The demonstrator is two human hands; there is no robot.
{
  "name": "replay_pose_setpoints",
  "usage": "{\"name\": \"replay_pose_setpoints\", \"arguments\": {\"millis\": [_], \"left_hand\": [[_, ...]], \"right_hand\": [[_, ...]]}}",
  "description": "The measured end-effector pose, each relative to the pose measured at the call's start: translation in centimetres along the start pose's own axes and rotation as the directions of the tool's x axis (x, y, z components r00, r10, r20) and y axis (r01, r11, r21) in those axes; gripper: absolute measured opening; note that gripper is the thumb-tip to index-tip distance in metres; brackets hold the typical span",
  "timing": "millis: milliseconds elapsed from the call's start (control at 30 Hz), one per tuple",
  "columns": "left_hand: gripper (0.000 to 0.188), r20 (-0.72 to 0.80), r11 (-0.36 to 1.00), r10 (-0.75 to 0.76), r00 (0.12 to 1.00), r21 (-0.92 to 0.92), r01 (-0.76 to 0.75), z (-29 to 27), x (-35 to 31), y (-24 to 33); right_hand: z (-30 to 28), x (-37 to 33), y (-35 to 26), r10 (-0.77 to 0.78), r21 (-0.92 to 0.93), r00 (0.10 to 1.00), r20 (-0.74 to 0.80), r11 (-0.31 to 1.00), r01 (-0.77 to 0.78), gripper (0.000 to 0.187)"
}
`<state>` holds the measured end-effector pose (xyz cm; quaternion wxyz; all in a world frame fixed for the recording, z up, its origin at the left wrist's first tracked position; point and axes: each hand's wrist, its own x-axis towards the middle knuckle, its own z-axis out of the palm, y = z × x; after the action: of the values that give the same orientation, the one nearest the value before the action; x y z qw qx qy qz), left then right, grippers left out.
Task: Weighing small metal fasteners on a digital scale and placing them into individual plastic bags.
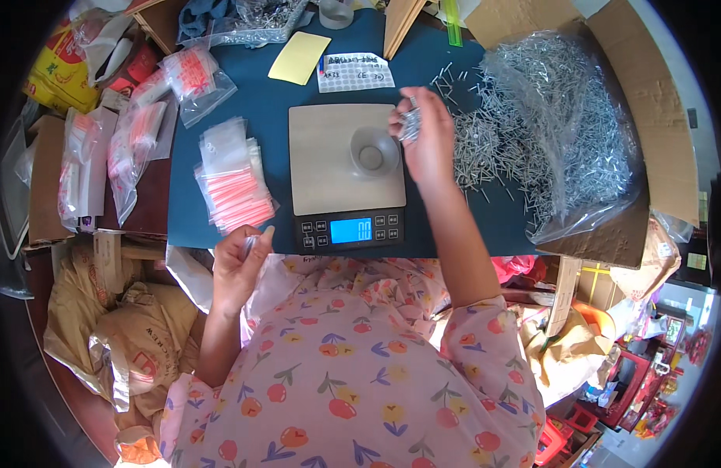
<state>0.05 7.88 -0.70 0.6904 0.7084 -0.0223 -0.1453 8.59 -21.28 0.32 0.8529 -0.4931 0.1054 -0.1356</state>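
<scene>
Fingers of the right hand (425,140) pinch a bunch of thin metal nails (410,123) above a clear plastic cup (374,151); left hand (239,265) fingers pinch a small clear bag (250,246).

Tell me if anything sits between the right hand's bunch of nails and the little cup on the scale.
Nothing visible does. The right hand holds the bunch of nails right at the rim of the clear cup on the scale; the gap between them looks bare.

blue scale screen (351,230), pink-striped bag stack (234,187) left
</scene>
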Motion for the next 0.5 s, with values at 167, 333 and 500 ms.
{"name": "replay_pose_setpoints", "arguments": {"millis": [167, 333, 500], "left_hand": [[0.025, 0.017, 0.997, -0.047, 0.999, 0.067, 0.046, 0.3, 0.0, 0.6], [0.021, 0.094, 0.993, -0.086, 0.992, -0.074, 0.093, 0.5, 0.2, 1.0], [0.015, 0.114, 0.957, 0.008, 0.993, -0.289, 0.025, 1.0, 0.5, -0.1]], "right_hand": [[1.5, -1.8, 3.3, -0.257, -0.361, 0.957, 0.137, 0.886, 0.29, 0.021], [1.7, -2.3, 2.7, -0.313, -0.421, 0.897, 0.313, 0.801, 0.426, 0.024], [1.8, -2.8, 2.0, -0.222, -0.332, 0.938, 0.267, 0.892, 0.306, 0.026]]}}
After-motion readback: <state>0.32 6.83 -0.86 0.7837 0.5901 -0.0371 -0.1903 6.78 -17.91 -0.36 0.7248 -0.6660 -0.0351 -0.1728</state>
